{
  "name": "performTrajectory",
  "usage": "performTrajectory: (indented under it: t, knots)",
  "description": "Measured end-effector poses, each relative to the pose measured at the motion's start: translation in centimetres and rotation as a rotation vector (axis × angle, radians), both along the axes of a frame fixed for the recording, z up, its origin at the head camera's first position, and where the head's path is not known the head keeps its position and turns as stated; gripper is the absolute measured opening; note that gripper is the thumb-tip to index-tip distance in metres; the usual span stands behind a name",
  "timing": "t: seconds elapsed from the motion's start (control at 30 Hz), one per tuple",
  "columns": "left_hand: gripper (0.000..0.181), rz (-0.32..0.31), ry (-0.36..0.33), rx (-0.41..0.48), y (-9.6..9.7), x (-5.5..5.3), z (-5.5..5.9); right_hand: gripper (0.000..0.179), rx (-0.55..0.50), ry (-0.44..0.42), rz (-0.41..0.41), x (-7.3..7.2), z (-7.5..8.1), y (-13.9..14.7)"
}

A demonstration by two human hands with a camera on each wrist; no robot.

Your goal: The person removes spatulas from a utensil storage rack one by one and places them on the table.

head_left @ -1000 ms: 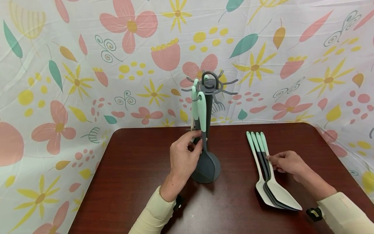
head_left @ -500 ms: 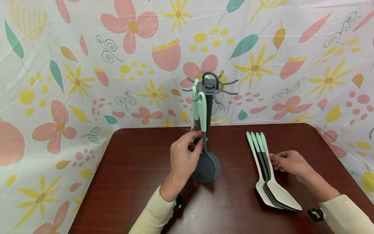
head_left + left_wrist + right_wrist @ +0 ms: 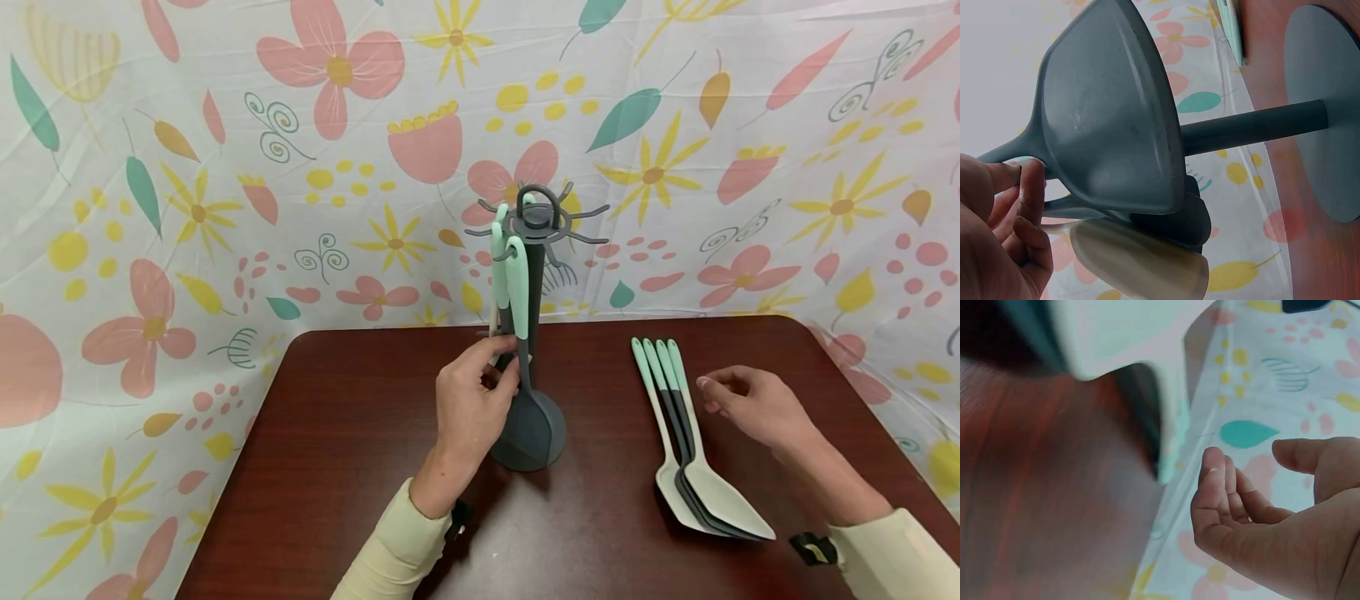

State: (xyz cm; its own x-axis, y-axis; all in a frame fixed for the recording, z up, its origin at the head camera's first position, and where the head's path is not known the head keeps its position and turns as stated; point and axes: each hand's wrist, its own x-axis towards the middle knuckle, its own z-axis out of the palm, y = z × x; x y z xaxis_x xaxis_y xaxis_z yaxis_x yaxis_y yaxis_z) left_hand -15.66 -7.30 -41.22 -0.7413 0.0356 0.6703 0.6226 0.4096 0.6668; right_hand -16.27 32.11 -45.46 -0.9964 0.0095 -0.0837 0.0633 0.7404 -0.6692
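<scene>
Pinching the dark grey, broad-bladed, plastic-looking turner (image 3: 1107,119) by its neck, our left hand (image 3: 468,400), we judge, steadies it on the grey hooked stand (image 3: 1254,128). Our right hand (image 3: 753,408), loosely curled, holding nothing, hovers beside the cream, long-handled turner (image 3: 722,496) on the reddish-brown table (image 3: 360,467); half a second ago they touched

Flowered cloth (image 3: 420,187) behind a table (image 3: 360,408)
Pink, yellow and teal motifs (image 3: 339,69) dot the white; the reddish-brown tabletop (image 3: 600,417) shines.
</scene>
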Motion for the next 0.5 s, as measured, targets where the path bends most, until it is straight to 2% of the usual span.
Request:
performTrajectory:
  t: [0.17,0.27,0.5]
  knots:
    - [0.019,-0.001,0.004,0.001,0.0,0.0,0.0,0.042,-0.049,0.111,0.024,0.5,1.2,-1.8]
    - [0.019,-0.001,0.004,0.002,0.0,0.0,0.0,0.04,-0.087,0.144,0.031,0.8,1.8,-2.7]
    - [0.02,-0.007,0.021,0.009,0.0,-0.1,-0.1,0.032,-0.101,0.227,0.05,1.3,3.0,-4.8]
